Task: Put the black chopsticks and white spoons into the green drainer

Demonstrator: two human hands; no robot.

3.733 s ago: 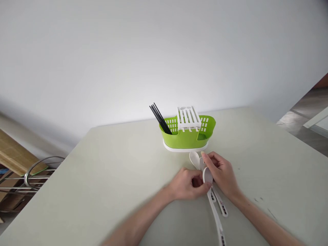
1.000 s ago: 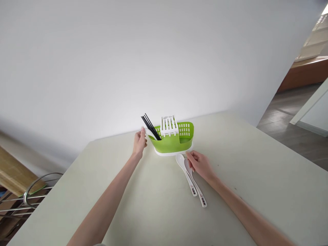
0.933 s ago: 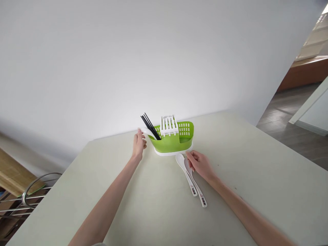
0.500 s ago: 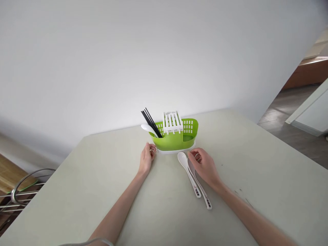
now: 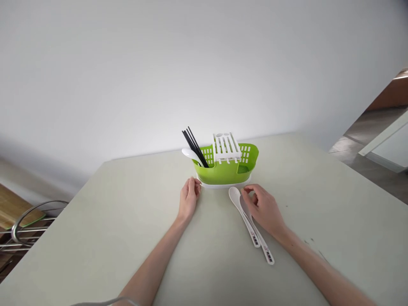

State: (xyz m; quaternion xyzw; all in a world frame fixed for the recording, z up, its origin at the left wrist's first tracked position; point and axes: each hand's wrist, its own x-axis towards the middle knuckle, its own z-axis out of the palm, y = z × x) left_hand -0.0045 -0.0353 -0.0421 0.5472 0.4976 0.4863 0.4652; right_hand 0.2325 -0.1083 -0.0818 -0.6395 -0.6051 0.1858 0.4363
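Observation:
A green cutlery basket (image 5: 223, 174) with a white slatted rack (image 5: 227, 146) across its middle stands on a white base tray (image 5: 219, 186). Black chopsticks (image 5: 195, 144) and a white spoon (image 5: 190, 154) lean out of its left end. My left hand (image 5: 189, 193) rests on the table by the tray's left corner, fingers curled, nothing seen in them. Two long-handled white spoons lie side by side in front of the basket. My right hand (image 5: 259, 204) pinches at the bowl of the right spoon (image 5: 259, 233) and partly covers it. The left spoon (image 5: 244, 216) lies free beside it.
The pale table (image 5: 127, 221) meets a white wall (image 5: 159, 76) behind the basket. Beyond its left edge are a metal rack (image 5: 28, 231) and a wooden board (image 5: 15, 208). A floor and a white panel show at the far right.
The whole view has shifted, so basket, spoons and hands appear farther right. Both hands keep about the same places beside the tray and spoon. The right spoon seems slightly turned.

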